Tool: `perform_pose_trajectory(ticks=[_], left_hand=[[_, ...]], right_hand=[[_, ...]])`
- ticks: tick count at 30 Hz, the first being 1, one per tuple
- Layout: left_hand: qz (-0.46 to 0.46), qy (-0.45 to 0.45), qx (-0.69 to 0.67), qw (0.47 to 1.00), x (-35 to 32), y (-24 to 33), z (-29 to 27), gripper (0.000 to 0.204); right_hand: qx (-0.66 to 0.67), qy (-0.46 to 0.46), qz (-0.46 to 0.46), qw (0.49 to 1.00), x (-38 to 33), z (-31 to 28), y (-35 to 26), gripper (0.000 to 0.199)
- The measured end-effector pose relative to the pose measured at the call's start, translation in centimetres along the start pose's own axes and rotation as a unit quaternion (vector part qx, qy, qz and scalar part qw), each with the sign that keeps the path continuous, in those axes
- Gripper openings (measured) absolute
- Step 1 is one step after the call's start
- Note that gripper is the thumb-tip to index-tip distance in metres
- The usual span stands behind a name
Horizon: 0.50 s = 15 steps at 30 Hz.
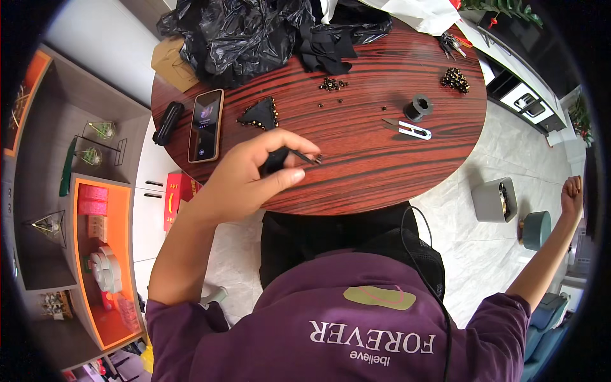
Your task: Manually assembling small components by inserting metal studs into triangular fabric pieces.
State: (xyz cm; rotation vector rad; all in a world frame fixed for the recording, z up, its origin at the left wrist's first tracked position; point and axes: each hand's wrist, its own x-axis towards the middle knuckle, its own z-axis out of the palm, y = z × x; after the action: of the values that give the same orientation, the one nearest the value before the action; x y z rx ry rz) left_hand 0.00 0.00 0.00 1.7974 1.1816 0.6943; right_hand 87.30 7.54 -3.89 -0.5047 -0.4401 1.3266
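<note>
My left hand [245, 169] is above the near left part of the table, closed in a pinch. Between its thumb and fingers is a small piece of black fabric [277, 159], with a few dark beads at the end by the fingertips. My right hand [572, 194] is stretched far out to the right, away from the table, its fingers closed. Whatever those fingers may hold is too small to make out. Just beyond my left hand lies a black triangular fabric piece [261, 114] edged with gold and dark beads.
The oval wooden table [356, 184] carries a bead pile [332, 84], another bead heap [455, 79], a black thread spool [419, 108] and white-handled thread snips [410, 130]. A phone [205, 125] and black case [168, 123] lie left. Black plastic bags [242, 44] cover the far side.
</note>
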Motion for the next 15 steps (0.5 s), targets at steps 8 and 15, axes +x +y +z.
perform_pose_trajectory(ticks=[8, 15], left_hand=[[-0.084, 0.020, -0.211, 0.974, -6.7, -2.3, 0.9, 0.022], [-0.083, -0.044, -0.271, 0.958, -6.9, -3.1, 1.0, 0.017]], right_hand=[[-0.156, 0.033, -0.043, 0.986, 6.6, -14.2, -20.8, 0.015], [-0.264, 0.108, -0.103, 0.953, -9.8, -18.6, -23.8, 0.008]])
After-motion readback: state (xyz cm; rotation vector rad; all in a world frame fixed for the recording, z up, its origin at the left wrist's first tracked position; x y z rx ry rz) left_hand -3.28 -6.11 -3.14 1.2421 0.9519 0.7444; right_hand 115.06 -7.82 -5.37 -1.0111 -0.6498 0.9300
